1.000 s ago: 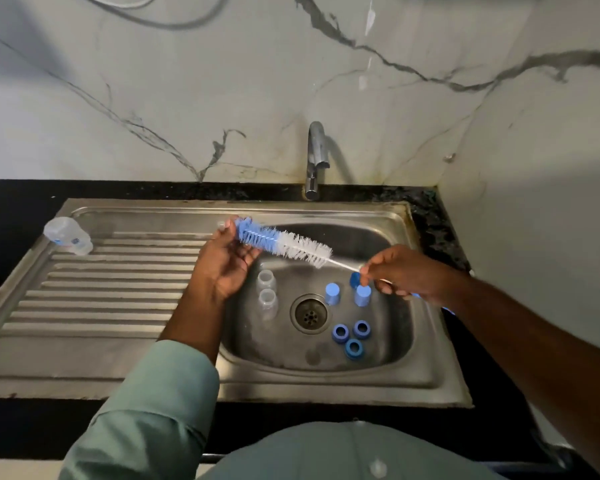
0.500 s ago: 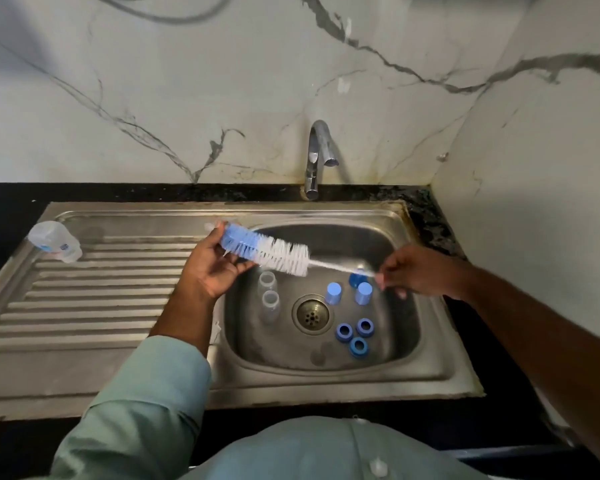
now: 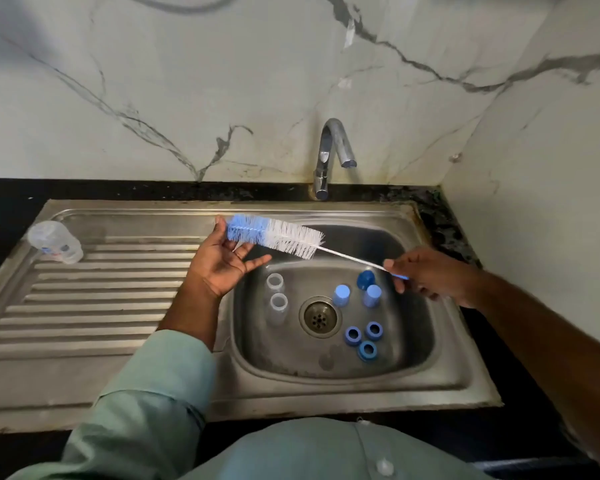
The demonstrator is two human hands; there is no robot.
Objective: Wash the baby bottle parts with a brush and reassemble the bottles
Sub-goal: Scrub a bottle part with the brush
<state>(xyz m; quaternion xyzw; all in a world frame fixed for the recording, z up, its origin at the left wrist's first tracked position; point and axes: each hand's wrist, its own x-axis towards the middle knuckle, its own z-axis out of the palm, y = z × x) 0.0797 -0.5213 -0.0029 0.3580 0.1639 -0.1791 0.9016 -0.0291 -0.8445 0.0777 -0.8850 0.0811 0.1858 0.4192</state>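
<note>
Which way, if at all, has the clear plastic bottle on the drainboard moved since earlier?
No. The clear plastic bottle lies in the same far-left corner of the ridged steel drainboard.

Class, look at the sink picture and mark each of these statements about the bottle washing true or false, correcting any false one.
1. The right hand grips the handle end of the bottle brush. True.
2. Water is running from the tap. False: no stream shows at the spout.
3. Three blue rings lie in the sink basin, right of the drain. True.
4. The two clear bottles in the basin have their caps on. False: they stand open-topped.
5. The left hand is open, its fingers touching the brush's blue bristle tip. True.
6. The draining board holds nothing. False: a clear plastic piece lies at its far left corner.
</note>
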